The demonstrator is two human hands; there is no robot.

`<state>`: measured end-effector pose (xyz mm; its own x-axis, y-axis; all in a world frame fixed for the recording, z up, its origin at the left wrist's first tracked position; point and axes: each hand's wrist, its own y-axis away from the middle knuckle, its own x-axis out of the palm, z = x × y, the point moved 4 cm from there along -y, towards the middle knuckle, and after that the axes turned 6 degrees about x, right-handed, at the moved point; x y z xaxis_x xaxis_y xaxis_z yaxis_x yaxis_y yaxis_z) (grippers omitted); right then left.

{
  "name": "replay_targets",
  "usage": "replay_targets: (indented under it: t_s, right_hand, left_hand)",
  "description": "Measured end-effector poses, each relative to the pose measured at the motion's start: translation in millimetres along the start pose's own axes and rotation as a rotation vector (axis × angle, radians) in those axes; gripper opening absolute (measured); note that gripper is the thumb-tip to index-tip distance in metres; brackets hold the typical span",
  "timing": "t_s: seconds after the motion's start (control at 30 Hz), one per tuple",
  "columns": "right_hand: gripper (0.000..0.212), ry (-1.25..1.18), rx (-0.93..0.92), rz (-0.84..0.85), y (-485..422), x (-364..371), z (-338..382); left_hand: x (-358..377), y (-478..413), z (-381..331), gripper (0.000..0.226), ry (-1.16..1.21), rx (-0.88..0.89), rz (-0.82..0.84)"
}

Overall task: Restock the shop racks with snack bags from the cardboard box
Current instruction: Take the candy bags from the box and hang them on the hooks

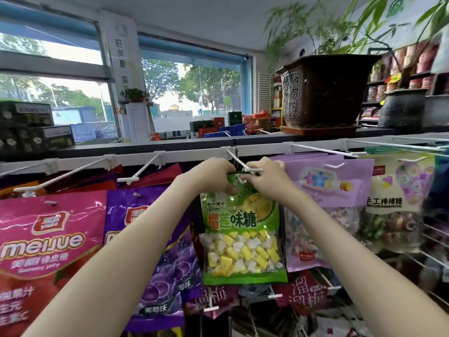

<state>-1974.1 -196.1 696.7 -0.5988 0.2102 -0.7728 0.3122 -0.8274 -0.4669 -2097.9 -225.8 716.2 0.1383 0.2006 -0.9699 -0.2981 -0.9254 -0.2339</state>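
A green bag of durian candy (243,237), with yellow and white sweets showing through its clear window, hangs in front of the rack at centre. My left hand (211,175) pinches its top left corner and my right hand (266,177) pinches its top right. The bag's top edge sits at the tip of a white peg hook (245,166) that juts from the rack's top rail (136,156). Whether the hook passes through the bag's hole is hidden by my fingers. No cardboard box is in view.
Pink jelly bags (48,239) and purple grape bags (165,276) hang at left, lilac candy bags (325,205) and lollipop bags (398,205) at right. More hooks and dark red bags hang below. A large brown plant pot (325,93) stands on the shelf above.
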Motion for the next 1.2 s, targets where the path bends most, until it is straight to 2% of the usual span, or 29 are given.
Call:
replay_targets:
  t_s: [0.17, 0.3, 0.37, 0.43, 0.5, 0.57, 0.67, 0.77, 0.87, 1.0, 1.07, 1.2]
  right_hand:
    - [0.011, -0.017, -0.05, 0.0, 1.1, -1.8, -1.6]
    - [0.019, -0.012, -0.072, -0.062, 4.9, 1.4, -1.9]
    - [0.022, 0.027, -0.083, -0.14, 9.1, 3.5, -4.0]
    - [0.028, 0.033, -0.084, -0.27, 17.7, 6.7, -6.4]
    - [0.032, 0.007, -0.097, -0.417, 32.2, 11.3, -5.0]
    - [0.036, -0.058, -0.126, -0.515, 50.8, 20.7, 0.8]
    - [0.042, -0.191, -0.105, -0.554, 78.3, 41.2, 15.1]
    - [0.063, -0.347, -0.024, -0.511, 94.0, 57.1, 28.5]
    - [0.083, -0.531, 0.004, -0.437, 107.8, 68.7, 45.1]
    - [0.091, -0.743, -0.016, -0.27, 129.0, 94.0, 86.8]
    - [0.097, -0.716, -0.044, -0.202, 127.0, 107.1, 109.0]
    - [0.112, -0.471, 0.006, -0.246, 115.2, 118.8, 126.7]
  left_hand:
    - [-2.1, 6.4, -8.7, 0.021, -0.025, -0.048, 0.007]
    - [-3.3, 16.6, -14.0, 0.025, -0.194, -0.122, -0.049]
    - [-2.9, 30.2, -18.4, 0.035, -0.331, -0.139, -0.157]
    - [2.0, 49.1, -20.7, 0.044, -0.371, -0.127, -0.293]
    - [5.4, 75.8, -20.2, 0.041, -0.273, -0.068, -0.49]
    - [9.3, 106.4, -16.1, 0.028, -0.206, 0.021, -0.711]
    - [20.4, 151.5, -4.6, 0.021, -0.145, 0.044, -0.965]
    - [32.1, 187.3, 13.1, 0.025, -0.113, -0.062, -1.06]
    - [41.5, 213.0, 36.1, 0.029, -0.129, -0.156, -1.023]
    - [49.1, 231.7, 70.4, 0.037, -0.25, -0.229, -0.778]
    - [49.9, 236.7, 84.8, 0.043, -0.337, -0.243, -0.661]
    - [45.7, 245.7, 102.7, 0.05, -0.428, -0.262, -0.559]
